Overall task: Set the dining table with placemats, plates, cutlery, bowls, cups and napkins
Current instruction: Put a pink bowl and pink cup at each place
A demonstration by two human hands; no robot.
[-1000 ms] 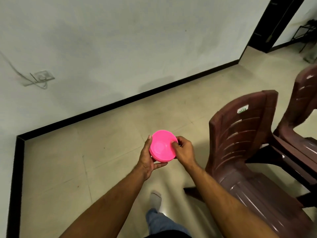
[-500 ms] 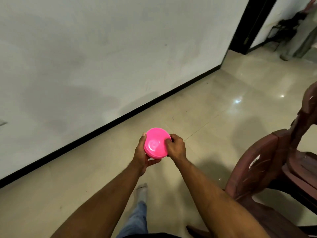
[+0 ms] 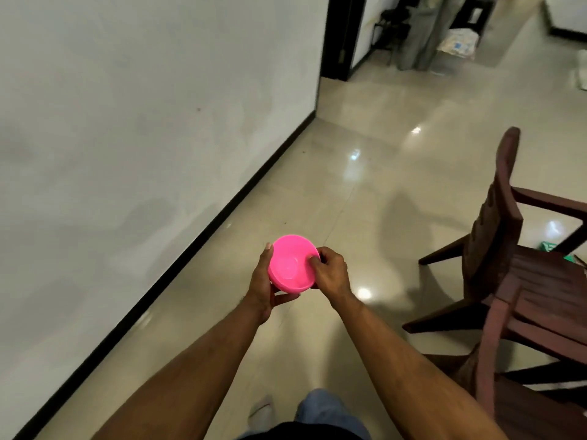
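Observation:
A small pink plastic bowl (image 3: 290, 263) is held in front of me at about waist height, its open side tilted toward me. My left hand (image 3: 262, 289) cups it from the left and underneath, thumb up along the rim. My right hand (image 3: 330, 273) grips its right rim, thumb inside the bowl. The dining table is out of view.
A white wall with a black skirting (image 3: 203, 230) runs along my left. Glossy beige floor tiles (image 3: 365, 185) stretch ahead to a dark doorway (image 3: 341, 36). Brown plastic chairs (image 3: 521, 271) stand close on my right. Furniture and cloth lie in the far room.
The view has swung right, along the wall toward the doorway. The bowl has stayed in both hands, now tilted with its inside showing.

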